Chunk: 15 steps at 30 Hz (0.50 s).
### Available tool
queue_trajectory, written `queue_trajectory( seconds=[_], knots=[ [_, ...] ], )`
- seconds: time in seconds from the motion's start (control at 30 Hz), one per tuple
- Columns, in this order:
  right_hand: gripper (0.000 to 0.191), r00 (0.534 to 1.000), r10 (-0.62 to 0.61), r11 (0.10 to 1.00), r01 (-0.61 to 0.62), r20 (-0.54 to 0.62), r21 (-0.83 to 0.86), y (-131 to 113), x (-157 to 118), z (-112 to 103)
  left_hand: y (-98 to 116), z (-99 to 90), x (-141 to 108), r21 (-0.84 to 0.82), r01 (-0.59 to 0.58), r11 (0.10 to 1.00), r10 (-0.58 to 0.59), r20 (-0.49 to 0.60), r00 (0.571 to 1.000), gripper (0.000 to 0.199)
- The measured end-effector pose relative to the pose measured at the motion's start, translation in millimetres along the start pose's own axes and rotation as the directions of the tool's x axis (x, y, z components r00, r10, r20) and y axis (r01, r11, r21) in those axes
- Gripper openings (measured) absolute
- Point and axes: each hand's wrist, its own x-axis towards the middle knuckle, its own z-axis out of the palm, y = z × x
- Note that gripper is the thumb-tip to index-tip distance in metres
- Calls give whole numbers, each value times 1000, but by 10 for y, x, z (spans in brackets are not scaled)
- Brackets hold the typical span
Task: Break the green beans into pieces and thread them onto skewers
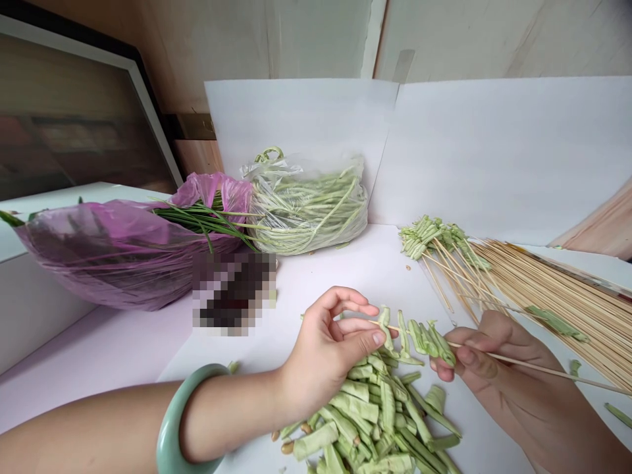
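Note:
My right hand (498, 368) grips a thin bamboo skewer (543, 373), which points left with its long end off to the right. Several pieces of green bean (428, 339) are threaded on it, bunched close to my right fingertips, with others spaced toward the tip. At the tip, my left hand (336, 339) is closed in a pinch on a bean piece (384, 327). A green bangle (170, 421) circles my left forearm. Below both hands lies a heap of cut green bean pieces (365, 415), with a few loose brown beans (287, 447) at its left edge.
Finished bean skewers (422, 238) lie at the back right, beside a spread of bare bamboo skewers (567, 296). Long beans fill a clear bag (316, 210) at the back. A purple bag (123, 257) with green stalks sits left, near a blurred-out dark item (234, 293). White boards (494, 151) stand behind.

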Motion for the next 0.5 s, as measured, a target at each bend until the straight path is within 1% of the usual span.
queue_trajectory(
  seconds=[0.1,0.23,0.37,0.5],
  knots=[
    [30,1000,-1,999,0,-29,-32,-9,5,0,2,0,-1,20,4,1000,-4,-13,1000,34],
    [32,1000,-1,999,-1,-26,-55,-9,4,8,6,-2,5,17,45,999,-45,-5,999,27],
    [32,1000,3,998,-4,-6,-56,-6,-6,15,15,16,5,-7,76,997,-76,9,997,27],
    [25,999,-35,999,36,40,-36,-25,-17,50,13,18,1,-14,91,996,-90,31,995,26]
  ],
)
